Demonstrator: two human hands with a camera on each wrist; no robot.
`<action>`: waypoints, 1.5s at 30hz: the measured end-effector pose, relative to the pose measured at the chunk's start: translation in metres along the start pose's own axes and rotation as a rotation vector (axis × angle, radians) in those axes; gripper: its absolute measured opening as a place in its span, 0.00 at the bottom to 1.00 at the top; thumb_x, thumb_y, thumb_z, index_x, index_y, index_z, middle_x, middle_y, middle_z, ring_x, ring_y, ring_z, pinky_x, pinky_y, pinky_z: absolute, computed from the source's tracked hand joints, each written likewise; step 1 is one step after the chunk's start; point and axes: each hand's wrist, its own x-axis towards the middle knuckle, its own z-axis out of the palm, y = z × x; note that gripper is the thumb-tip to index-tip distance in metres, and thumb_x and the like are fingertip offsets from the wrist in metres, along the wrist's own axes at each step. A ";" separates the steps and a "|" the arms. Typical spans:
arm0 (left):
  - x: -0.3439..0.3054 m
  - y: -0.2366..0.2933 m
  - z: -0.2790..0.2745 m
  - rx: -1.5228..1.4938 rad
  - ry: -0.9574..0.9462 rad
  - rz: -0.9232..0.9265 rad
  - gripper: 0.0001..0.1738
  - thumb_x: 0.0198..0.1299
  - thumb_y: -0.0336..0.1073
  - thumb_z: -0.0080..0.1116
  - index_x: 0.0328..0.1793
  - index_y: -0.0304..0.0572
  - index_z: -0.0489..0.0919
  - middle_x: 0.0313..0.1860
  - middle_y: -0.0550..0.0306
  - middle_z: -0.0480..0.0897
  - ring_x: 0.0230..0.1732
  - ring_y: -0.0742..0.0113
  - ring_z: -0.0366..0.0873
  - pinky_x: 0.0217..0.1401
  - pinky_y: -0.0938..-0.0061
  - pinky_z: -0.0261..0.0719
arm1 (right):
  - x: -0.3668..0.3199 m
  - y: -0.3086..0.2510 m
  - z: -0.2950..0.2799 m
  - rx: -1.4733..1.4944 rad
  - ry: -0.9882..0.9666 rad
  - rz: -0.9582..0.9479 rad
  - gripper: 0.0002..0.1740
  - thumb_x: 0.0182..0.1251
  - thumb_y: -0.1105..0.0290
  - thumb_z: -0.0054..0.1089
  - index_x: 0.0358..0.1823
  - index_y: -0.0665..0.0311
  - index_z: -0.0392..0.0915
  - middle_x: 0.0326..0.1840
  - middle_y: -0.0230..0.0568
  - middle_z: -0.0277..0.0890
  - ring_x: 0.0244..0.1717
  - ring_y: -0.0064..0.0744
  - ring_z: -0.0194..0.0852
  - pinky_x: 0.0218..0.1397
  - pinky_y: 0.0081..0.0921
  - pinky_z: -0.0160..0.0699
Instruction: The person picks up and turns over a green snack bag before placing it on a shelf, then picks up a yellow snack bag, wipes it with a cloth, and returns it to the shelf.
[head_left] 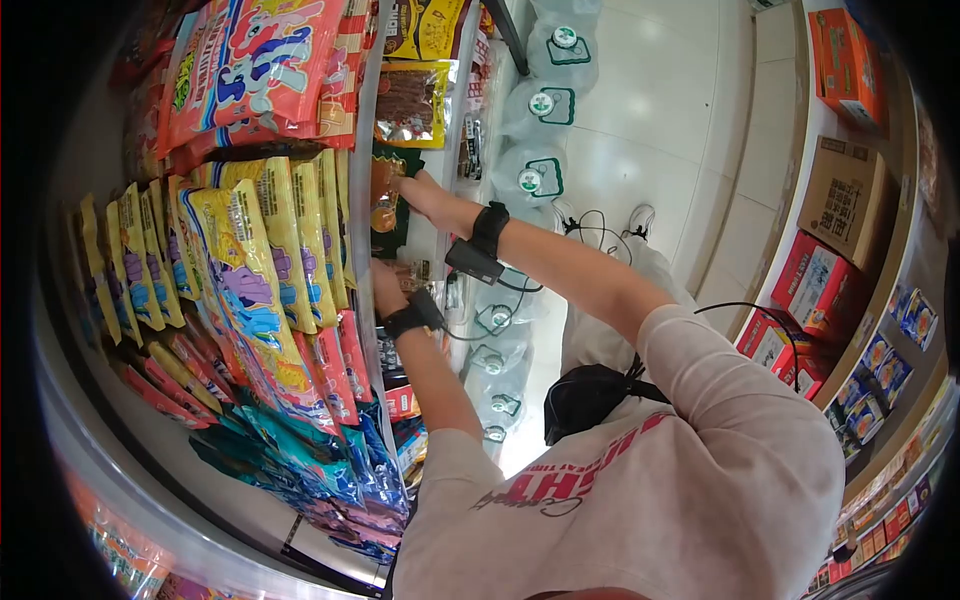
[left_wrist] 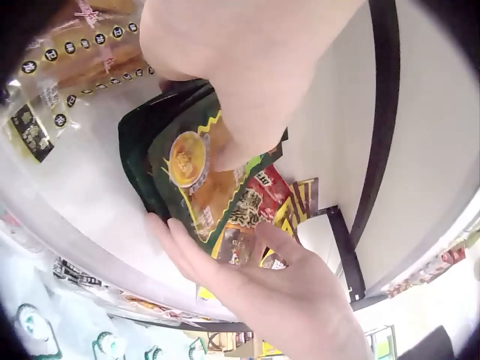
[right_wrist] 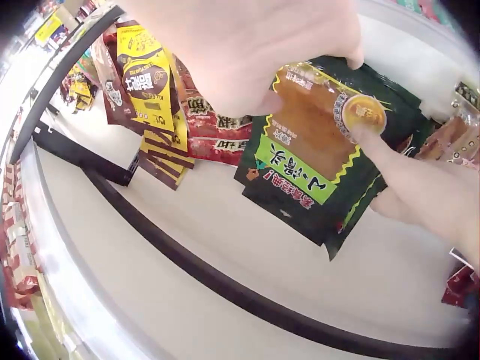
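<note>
A dark green snack packet [head_left: 384, 238] with an orange-brown front is between the two hands over the shelf. In the left wrist view my left hand [left_wrist: 232, 67] comes down from the top and grips the packet [left_wrist: 176, 199], thumb on its front beside the bowl picture. My right hand [left_wrist: 277, 296] lies along the opposite edge, its fingers extended and touching the packet, thumb held apart. The right wrist view shows the packet's green label [right_wrist: 300, 169], with my right hand [right_wrist: 262, 52] above and my left hand [right_wrist: 420, 180] at the right.
Yellow and red packets [right_wrist: 150, 82] lie on the shelf beside the hands. Hanging snack bags [head_left: 250, 280] crowd the left. Large clear bottles [head_left: 540, 105] line the floor by the shelf. Boxes [head_left: 845, 200] fill the opposite shelf. A dark shelf bar [right_wrist: 217, 277] crosses below the packet.
</note>
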 end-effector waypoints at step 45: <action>0.085 -0.052 0.024 -0.899 0.143 0.548 0.28 0.68 0.34 0.61 0.72 0.37 0.70 0.68 0.51 0.74 0.65 0.63 0.73 0.72 0.65 0.69 | 0.009 0.005 -0.038 -1.146 0.120 -0.978 0.50 0.49 0.52 0.80 0.69 0.72 0.66 0.67 0.54 0.71 0.68 0.54 0.66 0.72 0.44 0.64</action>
